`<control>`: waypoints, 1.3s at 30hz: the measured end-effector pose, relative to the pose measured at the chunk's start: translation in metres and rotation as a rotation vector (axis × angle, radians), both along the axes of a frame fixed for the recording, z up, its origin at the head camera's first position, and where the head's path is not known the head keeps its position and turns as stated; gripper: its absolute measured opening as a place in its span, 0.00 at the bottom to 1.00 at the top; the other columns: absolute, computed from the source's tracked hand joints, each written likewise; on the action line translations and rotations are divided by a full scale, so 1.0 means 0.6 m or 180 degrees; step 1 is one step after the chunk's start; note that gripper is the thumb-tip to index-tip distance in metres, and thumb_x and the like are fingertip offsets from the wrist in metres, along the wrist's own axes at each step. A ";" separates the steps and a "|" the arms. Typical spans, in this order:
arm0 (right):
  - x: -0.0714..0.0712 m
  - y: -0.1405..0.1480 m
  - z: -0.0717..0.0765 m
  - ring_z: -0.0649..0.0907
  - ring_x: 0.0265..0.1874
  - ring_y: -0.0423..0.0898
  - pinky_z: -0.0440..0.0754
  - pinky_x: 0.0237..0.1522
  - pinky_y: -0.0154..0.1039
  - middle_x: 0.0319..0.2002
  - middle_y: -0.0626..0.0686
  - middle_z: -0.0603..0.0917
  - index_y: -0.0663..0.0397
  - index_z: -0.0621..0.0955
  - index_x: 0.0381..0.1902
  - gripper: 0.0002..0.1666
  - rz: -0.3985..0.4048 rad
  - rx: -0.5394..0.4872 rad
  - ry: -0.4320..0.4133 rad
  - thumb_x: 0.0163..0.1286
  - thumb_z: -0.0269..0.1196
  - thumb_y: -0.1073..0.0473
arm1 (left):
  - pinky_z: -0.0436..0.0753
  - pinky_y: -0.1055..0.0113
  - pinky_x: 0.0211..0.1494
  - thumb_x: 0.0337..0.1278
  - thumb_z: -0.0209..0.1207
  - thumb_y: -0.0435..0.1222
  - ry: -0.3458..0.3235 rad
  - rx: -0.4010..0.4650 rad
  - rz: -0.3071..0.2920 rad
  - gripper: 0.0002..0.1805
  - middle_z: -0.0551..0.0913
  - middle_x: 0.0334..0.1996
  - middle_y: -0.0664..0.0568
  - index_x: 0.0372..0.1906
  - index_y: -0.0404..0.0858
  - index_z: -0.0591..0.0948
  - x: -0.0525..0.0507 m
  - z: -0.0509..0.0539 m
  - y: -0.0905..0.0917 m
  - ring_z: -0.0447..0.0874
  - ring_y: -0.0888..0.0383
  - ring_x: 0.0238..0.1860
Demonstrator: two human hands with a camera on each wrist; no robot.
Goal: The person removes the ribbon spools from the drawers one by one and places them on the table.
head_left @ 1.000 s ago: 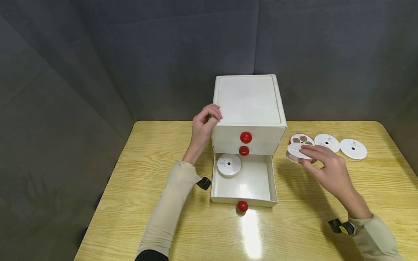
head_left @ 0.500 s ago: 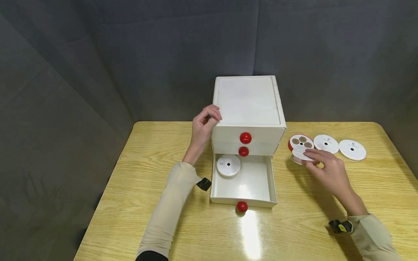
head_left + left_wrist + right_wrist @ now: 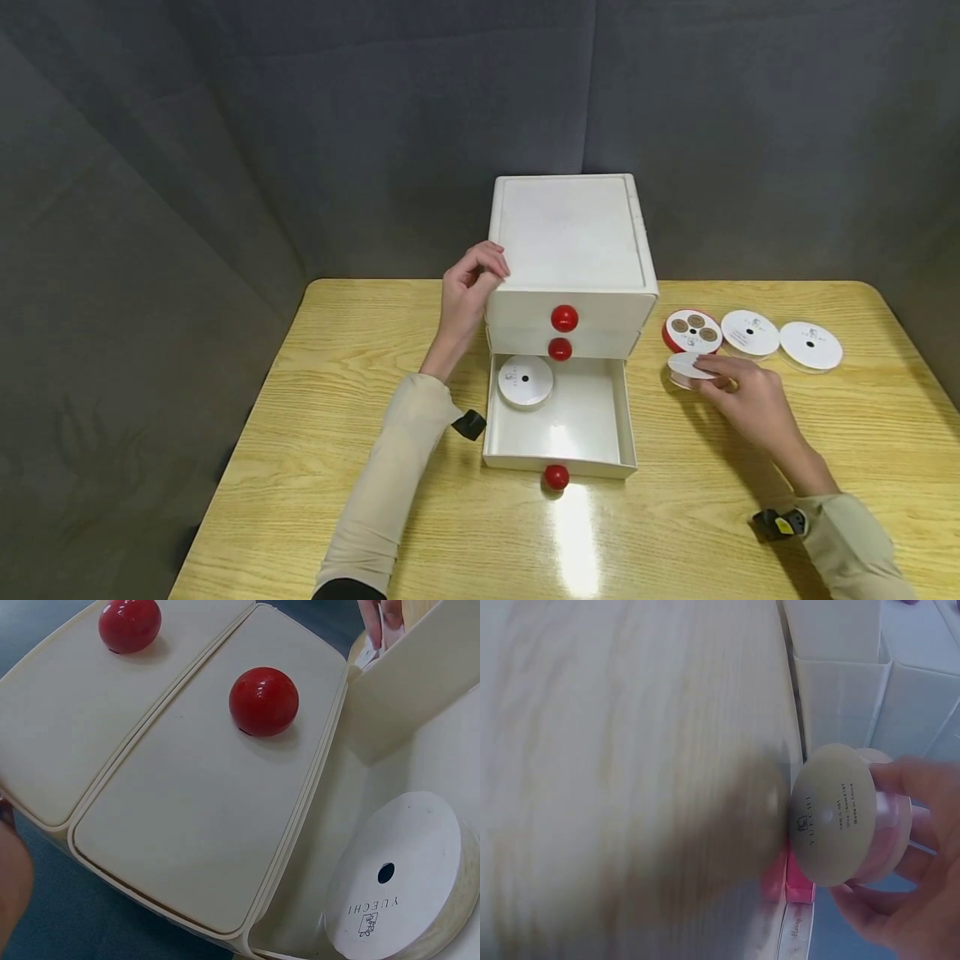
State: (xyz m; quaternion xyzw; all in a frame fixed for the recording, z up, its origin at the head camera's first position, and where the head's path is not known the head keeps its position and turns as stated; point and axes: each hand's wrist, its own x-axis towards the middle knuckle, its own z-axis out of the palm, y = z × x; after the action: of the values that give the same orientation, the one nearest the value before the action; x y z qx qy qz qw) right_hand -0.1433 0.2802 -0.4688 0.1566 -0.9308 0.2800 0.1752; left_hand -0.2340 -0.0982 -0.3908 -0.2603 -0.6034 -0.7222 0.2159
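My right hand (image 3: 753,400) pinches a ribbon spool (image 3: 687,367) with white discs and pale pink ribbon. In the right wrist view, printing shows on one disc of this spool (image 3: 832,817), and my fingers grip its sides. My left hand (image 3: 471,283) rests on the left front top edge of a white drawer cabinet (image 3: 566,233) with red knobs. The bottom drawer (image 3: 577,417) is pulled out, and a white spool (image 3: 525,381) lies flat at its back left. The left wrist view shows that spool (image 3: 397,877) beside the closed upper drawer fronts.
A red ribbon spool (image 3: 692,330) lies just behind the held one on the wooden table (image 3: 337,375). Two white spools, one in the middle (image 3: 750,332) and one farther right (image 3: 812,345), continue the row. A dark cloth (image 3: 405,142) hangs behind the table.
My right hand has brought the pink ribbon spool slightly nearer and lower, from overlapping the red spool to just in front of it. My left hand stays on the cabinet.
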 end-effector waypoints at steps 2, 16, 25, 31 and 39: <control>0.002 0.000 0.000 0.87 0.34 0.53 0.74 0.33 0.19 0.45 0.65 0.89 0.65 0.89 0.42 0.13 0.0023 0.0000 -0.0022 0.57 0.75 0.69 | 0.73 0.57 0.67 0.53 0.50 0.22 0.0012 0.0023 -0.0011 0.06 0.80 0.30 0.61 0.25 0.23 0.74 0.001 0.000 0.000 0.77 0.54 0.52; 0.013 0.005 -0.007 0.85 0.48 0.69 0.81 0.50 0.66 0.49 0.68 0.87 0.68 0.88 0.43 0.18 0.0340 0.0335 -0.0114 0.52 0.76 0.73 | 0.72 0.57 0.68 0.52 0.49 0.22 0.0017 0.0039 0.0014 0.06 0.80 0.29 0.61 0.24 0.23 0.73 0.004 0.002 0.001 0.78 0.53 0.52; 0.018 0.001 -0.010 0.82 0.48 0.76 0.77 0.54 0.71 0.47 0.69 0.87 0.71 0.87 0.42 0.21 0.0363 0.0408 0.0041 0.49 0.79 0.70 | 0.72 0.56 0.68 0.52 0.49 0.22 0.0026 0.0080 0.0006 0.05 0.80 0.29 0.60 0.24 0.23 0.73 0.004 0.003 0.004 0.78 0.52 0.52; 0.017 0.000 -0.010 0.81 0.49 0.74 0.77 0.54 0.70 0.45 0.69 0.87 0.71 0.87 0.40 0.16 0.0332 0.0403 0.0080 0.53 0.78 0.70 | 0.73 0.56 0.68 0.52 0.49 0.22 0.0024 0.0085 -0.0012 0.06 0.80 0.29 0.60 0.24 0.23 0.73 0.004 0.003 0.006 0.77 0.52 0.52; 0.017 -0.007 -0.005 0.84 0.48 0.70 0.81 0.52 0.67 0.45 0.70 0.87 0.71 0.86 0.39 0.16 0.0299 0.0453 0.0060 0.53 0.78 0.71 | 0.72 0.57 0.68 0.53 0.50 0.23 0.0009 0.0090 -0.0005 0.06 0.80 0.30 0.60 0.25 0.23 0.73 0.004 0.003 0.007 0.78 0.53 0.52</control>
State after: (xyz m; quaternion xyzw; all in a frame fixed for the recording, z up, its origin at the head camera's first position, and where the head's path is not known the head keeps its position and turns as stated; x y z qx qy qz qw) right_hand -0.1331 0.2761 -0.4718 0.2148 -0.9383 0.2195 0.1590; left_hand -0.2313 -0.0942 -0.3890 -0.2588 -0.5926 -0.7304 0.2199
